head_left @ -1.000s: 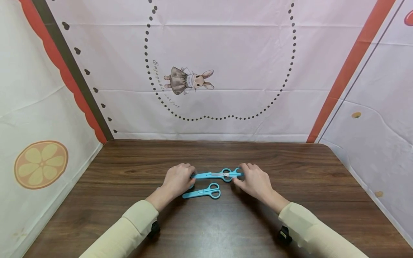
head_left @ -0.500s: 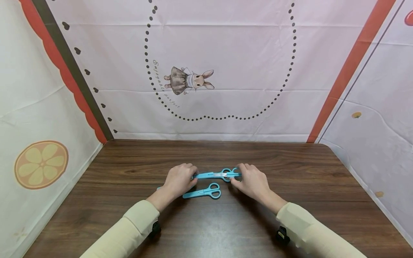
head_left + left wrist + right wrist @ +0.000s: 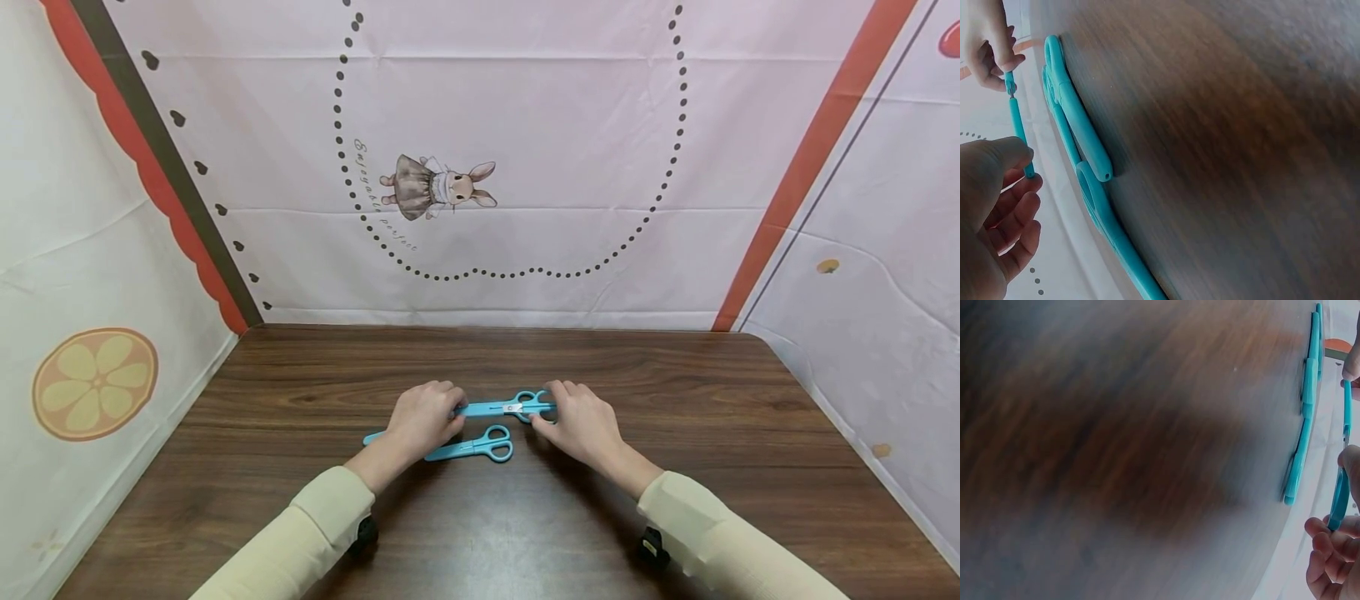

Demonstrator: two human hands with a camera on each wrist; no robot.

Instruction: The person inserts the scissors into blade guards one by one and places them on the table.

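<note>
Between both hands, a pair of light-blue scissors (image 3: 1339,503) is held off the table, its metal blade partly inside a blue blade cover (image 3: 1019,125). My left hand (image 3: 426,417) pinches the far end of the cover between thumb and index finger, the other fingers loosely bent. My right hand (image 3: 581,421) grips the scissors by the handle loops. A short strip of metal shows between cover and handles. Just in front lies another covered pair of scissors (image 3: 457,451). A third pair (image 3: 1129,256) is partly hidden under my left wrist in the head view.
One more pair of blue scissors (image 3: 1068,137) lies on the table behind the front pair, overlapped by the held ones in the head view. Printed white cloth (image 3: 540,167) hangs around the brown wooden table (image 3: 480,525).
My right hand has moved left and my left hand slightly right, so they stand closer together. Less of the held scissors' blade shows outside the cover. The front scissors have not moved.
</note>
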